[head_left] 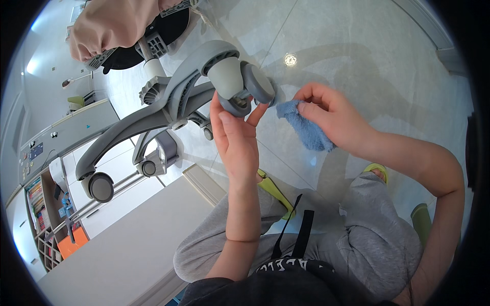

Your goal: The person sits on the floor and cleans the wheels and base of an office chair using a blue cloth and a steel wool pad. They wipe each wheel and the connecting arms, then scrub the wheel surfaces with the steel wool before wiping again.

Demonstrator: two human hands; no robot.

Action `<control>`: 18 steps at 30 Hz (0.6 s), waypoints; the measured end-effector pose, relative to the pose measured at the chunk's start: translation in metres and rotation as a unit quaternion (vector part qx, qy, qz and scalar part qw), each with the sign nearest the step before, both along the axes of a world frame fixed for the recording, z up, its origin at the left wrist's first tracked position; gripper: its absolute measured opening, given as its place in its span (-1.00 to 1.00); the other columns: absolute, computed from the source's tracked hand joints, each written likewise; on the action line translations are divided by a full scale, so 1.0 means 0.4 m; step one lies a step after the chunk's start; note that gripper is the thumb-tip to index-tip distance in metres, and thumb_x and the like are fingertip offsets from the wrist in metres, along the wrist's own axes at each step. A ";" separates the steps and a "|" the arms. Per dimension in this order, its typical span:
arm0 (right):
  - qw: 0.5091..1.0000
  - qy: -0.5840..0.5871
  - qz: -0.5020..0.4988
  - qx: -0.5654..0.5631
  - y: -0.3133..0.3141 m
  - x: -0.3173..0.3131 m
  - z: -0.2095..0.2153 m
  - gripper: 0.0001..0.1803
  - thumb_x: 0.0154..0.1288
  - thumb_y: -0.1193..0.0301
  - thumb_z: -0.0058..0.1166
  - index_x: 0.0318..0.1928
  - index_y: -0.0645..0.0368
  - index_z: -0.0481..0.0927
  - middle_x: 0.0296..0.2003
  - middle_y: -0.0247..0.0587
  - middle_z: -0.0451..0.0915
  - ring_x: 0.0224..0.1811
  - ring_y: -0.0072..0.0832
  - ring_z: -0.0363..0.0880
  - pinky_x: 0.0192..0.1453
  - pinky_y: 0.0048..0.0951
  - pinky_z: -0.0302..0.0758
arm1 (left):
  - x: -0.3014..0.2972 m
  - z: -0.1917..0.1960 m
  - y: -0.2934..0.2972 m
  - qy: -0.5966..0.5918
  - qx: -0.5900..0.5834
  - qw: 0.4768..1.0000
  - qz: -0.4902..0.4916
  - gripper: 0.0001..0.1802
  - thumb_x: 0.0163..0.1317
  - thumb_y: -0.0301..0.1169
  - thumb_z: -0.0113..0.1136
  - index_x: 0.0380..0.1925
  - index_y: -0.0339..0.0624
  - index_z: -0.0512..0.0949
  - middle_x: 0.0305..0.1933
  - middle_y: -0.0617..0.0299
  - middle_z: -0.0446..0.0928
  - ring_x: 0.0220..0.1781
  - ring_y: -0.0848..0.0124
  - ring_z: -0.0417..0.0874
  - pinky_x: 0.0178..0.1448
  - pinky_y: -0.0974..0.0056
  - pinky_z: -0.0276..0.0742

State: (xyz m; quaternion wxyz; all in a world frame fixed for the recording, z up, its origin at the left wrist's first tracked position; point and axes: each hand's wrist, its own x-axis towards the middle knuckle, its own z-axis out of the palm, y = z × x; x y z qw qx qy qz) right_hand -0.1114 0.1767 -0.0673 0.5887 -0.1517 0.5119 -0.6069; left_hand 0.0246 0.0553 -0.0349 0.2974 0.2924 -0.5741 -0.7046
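Note:
A grey swivel chair lies tipped over, its base (pixel 171 104) turned toward me with the legs spread. My left hand (pixel 238 145) is closed on a caster (pixel 259 84) at the end of the nearest leg, thumb in front and fingers around the lower wheel. Just right of that caster, my right hand (pixel 334 115) pinches a fluffy blue cloth (pixel 309 131), which hangs from the thumb and fingers. The cloth is close to the wheel but looks apart from it. Another caster (pixel 101 187) sticks out at the lower left of the base.
The chair's seat, under a pink cover (pixel 109 28), lies at the upper left. A white cabinet with a shelf of books (pixel 37 201) stands at the left, with an orange box (pixel 73 243). Grey tile floor (pixel 352 56) spreads to the right; yellow-green slippers (pixel 278 194) are on my feet.

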 end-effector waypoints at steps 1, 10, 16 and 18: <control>1.000 -0.005 0.002 -0.007 -0.001 0.001 0.002 -0.77 0.34 0.40 -0.03 -0.10 0.29 0.50 -0.27 -0.28 0.56 -0.23 -0.62 0.51 -0.16 -0.54 0.45 | 0.004 0.001 -0.002 -0.001 -0.031 0.999 -0.008 -0.37 0.39 -0.25 -0.11 0.37 -0.16 -0.04 0.34 0.06 0.17 0.32 0.18 0.33 0.35 -0.08 0.32; 1.000 -0.019 0.006 -0.011 0.003 0.008 0.017 -0.84 0.39 0.44 -0.11 -0.12 0.23 0.47 -0.29 -0.38 0.51 -0.26 -0.70 0.45 -0.18 -0.59 0.42 | 0.003 0.008 0.004 0.040 0.001 0.999 -0.001 -0.31 0.37 -0.21 -0.06 0.37 -0.22 -0.06 0.34 0.02 0.17 0.31 0.21 0.34 0.30 -0.02 0.39; 1.000 -0.026 0.003 -0.017 0.005 0.015 0.025 -0.77 0.36 0.38 -0.03 -0.09 0.28 0.48 -0.27 -0.30 0.55 -0.23 -0.64 0.49 -0.15 -0.55 0.45 | -0.002 0.020 0.002 -0.048 -0.091 0.995 -0.003 -0.34 0.37 -0.24 -0.05 0.35 -0.25 -0.01 0.33 -0.03 0.17 0.30 0.18 0.35 0.26 0.02 0.43; 0.999 -0.043 -0.021 -0.013 0.002 0.025 0.036 -0.77 0.36 0.37 -0.03 -0.09 0.28 0.47 -0.28 -0.31 0.55 -0.23 -0.65 0.49 -0.14 -0.56 0.45 | 0.011 0.008 -0.005 -0.011 -0.083 0.996 -0.019 -0.38 0.37 -0.30 -0.06 0.34 -0.25 0.01 0.31 -0.03 0.19 0.30 0.18 0.36 0.26 0.04 0.43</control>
